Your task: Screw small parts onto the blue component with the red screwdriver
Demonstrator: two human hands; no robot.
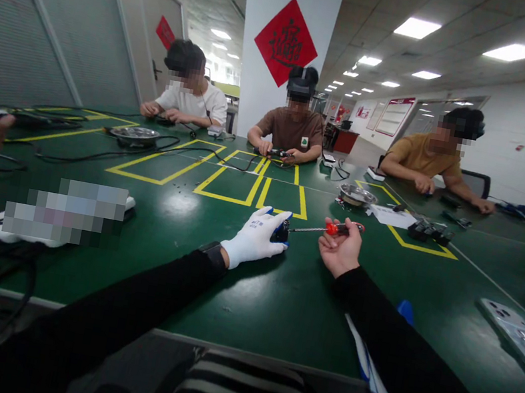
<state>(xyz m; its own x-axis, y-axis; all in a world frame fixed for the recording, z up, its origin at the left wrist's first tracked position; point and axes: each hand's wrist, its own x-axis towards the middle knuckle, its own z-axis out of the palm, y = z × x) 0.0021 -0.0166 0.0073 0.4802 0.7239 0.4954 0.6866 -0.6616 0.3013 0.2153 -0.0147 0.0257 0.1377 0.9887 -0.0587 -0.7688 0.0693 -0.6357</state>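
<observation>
My left hand (258,235), in a white glove with blue fingertips, closes around a small black part (281,230) just above the green table. The fingers hide much of this part, so its exact kind does not show. My bare right hand (341,248) grips a screwdriver (337,228) with a red and black handle. Its metal shaft points left, and the tip reaches the black part; whether it sits in a screw is too small to tell.
Yellow tape outlines (229,184) mark the green table (204,295). A metal bowl (356,196), white paper (392,217) and several black parts (426,231) lie to the right. A loose glove (368,361) lies by my right forearm, a phone (519,337) farther right. Several people sit around.
</observation>
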